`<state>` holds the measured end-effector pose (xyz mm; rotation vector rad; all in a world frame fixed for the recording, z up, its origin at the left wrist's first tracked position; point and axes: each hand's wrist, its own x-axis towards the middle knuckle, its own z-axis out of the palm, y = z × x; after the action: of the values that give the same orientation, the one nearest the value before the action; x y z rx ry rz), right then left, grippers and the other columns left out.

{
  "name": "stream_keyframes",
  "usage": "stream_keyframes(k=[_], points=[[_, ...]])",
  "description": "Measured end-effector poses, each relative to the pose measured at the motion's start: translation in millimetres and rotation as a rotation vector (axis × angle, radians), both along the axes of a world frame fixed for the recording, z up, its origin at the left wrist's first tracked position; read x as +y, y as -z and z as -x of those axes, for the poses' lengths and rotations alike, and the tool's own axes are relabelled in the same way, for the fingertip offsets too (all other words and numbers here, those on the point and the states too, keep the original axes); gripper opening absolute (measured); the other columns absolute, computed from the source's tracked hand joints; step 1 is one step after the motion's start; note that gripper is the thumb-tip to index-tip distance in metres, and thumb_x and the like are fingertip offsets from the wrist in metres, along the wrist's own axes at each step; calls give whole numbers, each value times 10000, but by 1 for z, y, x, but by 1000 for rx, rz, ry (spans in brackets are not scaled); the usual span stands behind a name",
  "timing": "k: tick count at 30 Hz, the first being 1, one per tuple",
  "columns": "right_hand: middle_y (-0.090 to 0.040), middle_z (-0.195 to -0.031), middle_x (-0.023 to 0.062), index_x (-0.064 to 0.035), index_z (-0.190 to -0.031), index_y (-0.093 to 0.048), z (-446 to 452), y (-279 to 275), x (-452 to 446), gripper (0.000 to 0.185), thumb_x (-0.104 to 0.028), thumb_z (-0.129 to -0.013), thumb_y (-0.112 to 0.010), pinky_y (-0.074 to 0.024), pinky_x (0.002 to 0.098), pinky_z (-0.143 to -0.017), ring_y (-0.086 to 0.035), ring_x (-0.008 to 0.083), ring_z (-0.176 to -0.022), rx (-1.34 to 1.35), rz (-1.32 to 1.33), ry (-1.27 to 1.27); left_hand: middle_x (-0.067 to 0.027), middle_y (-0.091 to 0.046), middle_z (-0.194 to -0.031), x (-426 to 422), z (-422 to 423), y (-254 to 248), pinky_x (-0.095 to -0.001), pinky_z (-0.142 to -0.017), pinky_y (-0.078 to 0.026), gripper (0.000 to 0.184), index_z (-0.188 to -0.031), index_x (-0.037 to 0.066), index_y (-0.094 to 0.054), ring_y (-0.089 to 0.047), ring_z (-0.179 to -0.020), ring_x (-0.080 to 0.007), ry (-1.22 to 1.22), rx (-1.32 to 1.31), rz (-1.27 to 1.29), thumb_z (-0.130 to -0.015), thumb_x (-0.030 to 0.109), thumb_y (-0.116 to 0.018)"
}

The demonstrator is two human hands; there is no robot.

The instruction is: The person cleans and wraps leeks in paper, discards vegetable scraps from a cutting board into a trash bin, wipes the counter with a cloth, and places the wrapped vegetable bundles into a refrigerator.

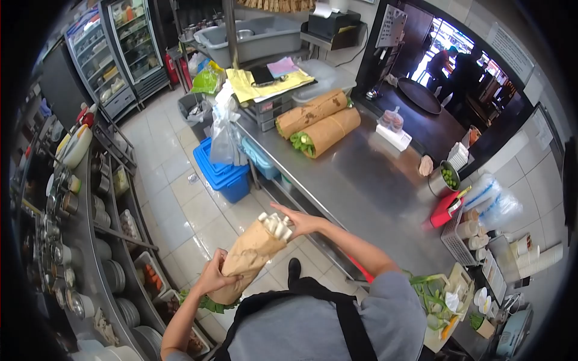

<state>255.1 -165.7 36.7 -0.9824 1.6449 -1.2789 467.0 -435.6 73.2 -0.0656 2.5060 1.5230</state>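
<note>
A brown paper bundle (pixel 250 256) is held in front of my body, above the tiled floor. White stalk ends (pixel 276 225) stick out of its upper end, and green leaves (pixel 215 305) show at the lower end. My left hand (pixel 218 275) is wrapped round the lower left side of the paper. At the stalk end, my right hand (pixel 299 220) touches the bundle with its fingers stretched out. Two more paper-wrapped bundles (pixel 328 131) lie side by side on the steel counter (pixel 361 192), the front one with green leaves showing at its left end.
A blue lidded bin (pixel 223 171) stands beside the counter. Shelves with plates and pots (pixel 114 274) line the left. Yellow paper (pixel 241 84) lies at the counter's far end. A cutting board (pixel 460 283) with greens is at the right. Two people (pixel 442 67) show through the hatch.
</note>
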Motion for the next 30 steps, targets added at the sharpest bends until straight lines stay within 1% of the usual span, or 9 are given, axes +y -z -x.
stream_keyframes(k=[3,6,8,13,15,18,23,27,30], points=[[-175,-1454,109,-186,-1430,-71,37,-15,13,1060,1,-602,-705,-308,374,-1029,-208,199,-1322,-138,-90,-146,-61,-566,-829,6,26,-7,-298,-725,-445,603,-997,76,-382,-559,-810,-157,132,67,-98,-603,225,-813],[-266,-1424,77,-92,-1410,-158,45,-24,-10,810,-81,-744,-619,-351,356,-996,-322,175,-1264,-245,175,-168,-29,-529,-888,15,65,-18,-272,-785,-418,590,-978,81,-366,-513,-886,-110,273,33,-70,-608,143,-821],[-399,-1343,142,-18,-1353,-296,28,-36,-23,514,-148,-882,-455,-469,287,-872,-512,191,-1110,-712,343,-155,-31,-529,-888,30,95,-12,-270,-771,-422,581,-988,80,-377,-511,-865,-111,306,107,-226,-611,141,-815],[-588,-1091,171,-1,-1275,-402,48,15,11,402,-173,-913,-434,-508,281,-777,-614,217,-930,-408,-98,-25,-6,-483,-878,37,165,-15,-271,-751,-423,540,-950,85,-370,-485,-832,-98,193,196,-358,-628,109,-803],[-638,-832,138,-12,-1146,-515,56,30,41,295,-184,-938,-396,-510,279,-631,-635,220,-740,-449,-56,-4,-16,-493,-865,31,194,-9,-260,-715,-442,521,-909,87,-357,-505,-838,-102,69,171,-351,-638,117,-801],[-603,-850,94,-4,-1017,-581,30,-11,36,219,-153,-921,-451,-477,250,-603,-565,165,-605,-213,324,457,-50,-554,-808,36,240,-3,-277,-657,-471,481,-892,72,-406,-564,-771,-134,-73,128,-257,-624,132,-801],[-569,-869,59,-5,-926,-592,0,-51,-9,151,-62,-786,-595,-434,310,-766,-528,164,-810,756,350,621,-81,-595,-829,81,305,-4,-272,-686,-478,443,-838,53,-483,-585,-773,-150,-59,-6,-306,-600,208,-823],[-427,-1247,93,-71,-1277,-349,34,14,29,515,-146,-832,-597,-392,355,-906,-462,228,-1092,234,328,1353,-113,-615,-896,134,334,-45,-277,-696,-488,472,-911,11,-533,-603,-791,-158,56,-17,-394,-620,254,-814],[-353,-1320,85,-123,-1363,-186,47,7,43,649,-198,-853,-581,-362,391,-973,-415,228,-1165,-583,872,1089,-102,-607,-855,187,364,-54,-293,-681,-476,534,-928,3,-539,-584,-772,-169,261,-18,-365,-640,386,-777]])
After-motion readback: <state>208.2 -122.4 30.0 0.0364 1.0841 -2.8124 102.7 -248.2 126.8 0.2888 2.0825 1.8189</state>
